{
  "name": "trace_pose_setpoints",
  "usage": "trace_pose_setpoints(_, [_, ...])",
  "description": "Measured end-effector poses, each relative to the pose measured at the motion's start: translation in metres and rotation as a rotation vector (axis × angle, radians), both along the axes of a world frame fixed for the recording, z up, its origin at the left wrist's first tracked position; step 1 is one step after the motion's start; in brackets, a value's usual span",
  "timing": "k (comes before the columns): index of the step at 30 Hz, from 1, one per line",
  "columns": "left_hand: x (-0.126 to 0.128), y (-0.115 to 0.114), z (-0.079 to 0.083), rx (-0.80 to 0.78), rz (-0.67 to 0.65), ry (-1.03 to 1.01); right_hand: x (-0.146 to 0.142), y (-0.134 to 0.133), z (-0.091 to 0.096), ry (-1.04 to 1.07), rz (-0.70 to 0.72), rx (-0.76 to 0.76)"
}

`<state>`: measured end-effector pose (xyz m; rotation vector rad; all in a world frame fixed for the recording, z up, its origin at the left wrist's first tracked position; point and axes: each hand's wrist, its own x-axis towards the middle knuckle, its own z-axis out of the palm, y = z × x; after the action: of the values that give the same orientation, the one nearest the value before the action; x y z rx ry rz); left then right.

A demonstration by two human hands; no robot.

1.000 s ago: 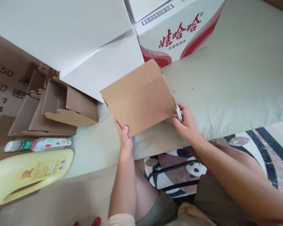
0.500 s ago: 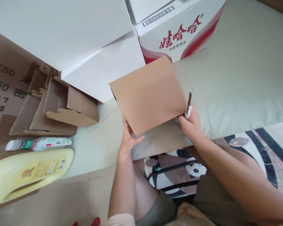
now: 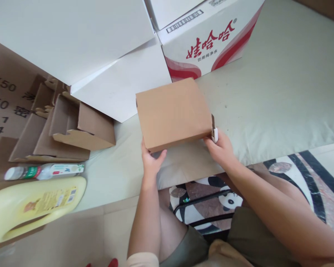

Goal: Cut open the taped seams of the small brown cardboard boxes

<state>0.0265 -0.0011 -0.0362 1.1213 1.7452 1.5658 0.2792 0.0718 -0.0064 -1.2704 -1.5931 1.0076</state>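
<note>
Holding a brown box (image 3: pixel 174 116) between two hands, set apart at its near corners. Left hand (image 3: pixel 151 163): closed about the near left corner, fingers along the side and partly hidden, thumb spread out by the near edge. Right hand (image 3: pixel 221 146): clamped on a white-handled cutter (image 3: pixel 215 135), blade exposed and pointing away from the person at the box's right side; fingers also at the near right corner. Whether the blade touches the cardboard: cannot tell.

Box position: over the cloth-covered worktop (image 3: pixel 280 92), broad plain face up, near side partly visible. Contact with the cloth below: cannot tell.

Surroundings: white carton with red lettering (image 3: pixel 208 48) beyond the box; large white box (image 3: pixel 72 33) at far left. Nearer on the left, open brown cartons (image 3: pixel 97 126), then a clear bottle (image 3: pixel 46 171) lying on its side, just beside a pale yellow jug (image 3: pixel 39 202).
</note>
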Motion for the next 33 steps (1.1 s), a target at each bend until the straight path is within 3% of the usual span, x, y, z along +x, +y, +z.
trace_pose_setpoints(4, [0.001, 0.002, 0.005, 0.038, 0.053, 0.078, 0.000, -0.001, 0.004, 0.039, 0.050, -0.030])
trace_pose_setpoints(10, [0.008, 0.006, 0.014, 0.111, 0.055, 0.013, -0.002, -0.003, 0.007, 0.012, 0.033, -0.032])
trace_pose_setpoints(18, [0.007, 0.005, 0.017, 0.135, 0.052, -0.477, -0.003, 0.001, -0.001, 0.017, -0.030, -0.049])
trace_pose_setpoints(24, [0.002, 0.005, 0.030, 0.008, 0.129, -0.603, -0.004, -0.003, -0.003, 0.039, 0.038, 0.000])
trace_pose_setpoints(30, [-0.004, -0.002, 0.033, -0.001, 0.072, -0.696, -0.004, -0.004, 0.002, 0.041, 0.036, 0.057])
trace_pose_setpoints(33, [-0.008, -0.004, 0.034, -0.071, 0.111, -0.751, -0.003, -0.004, 0.006, 0.035, 0.078, 0.101])
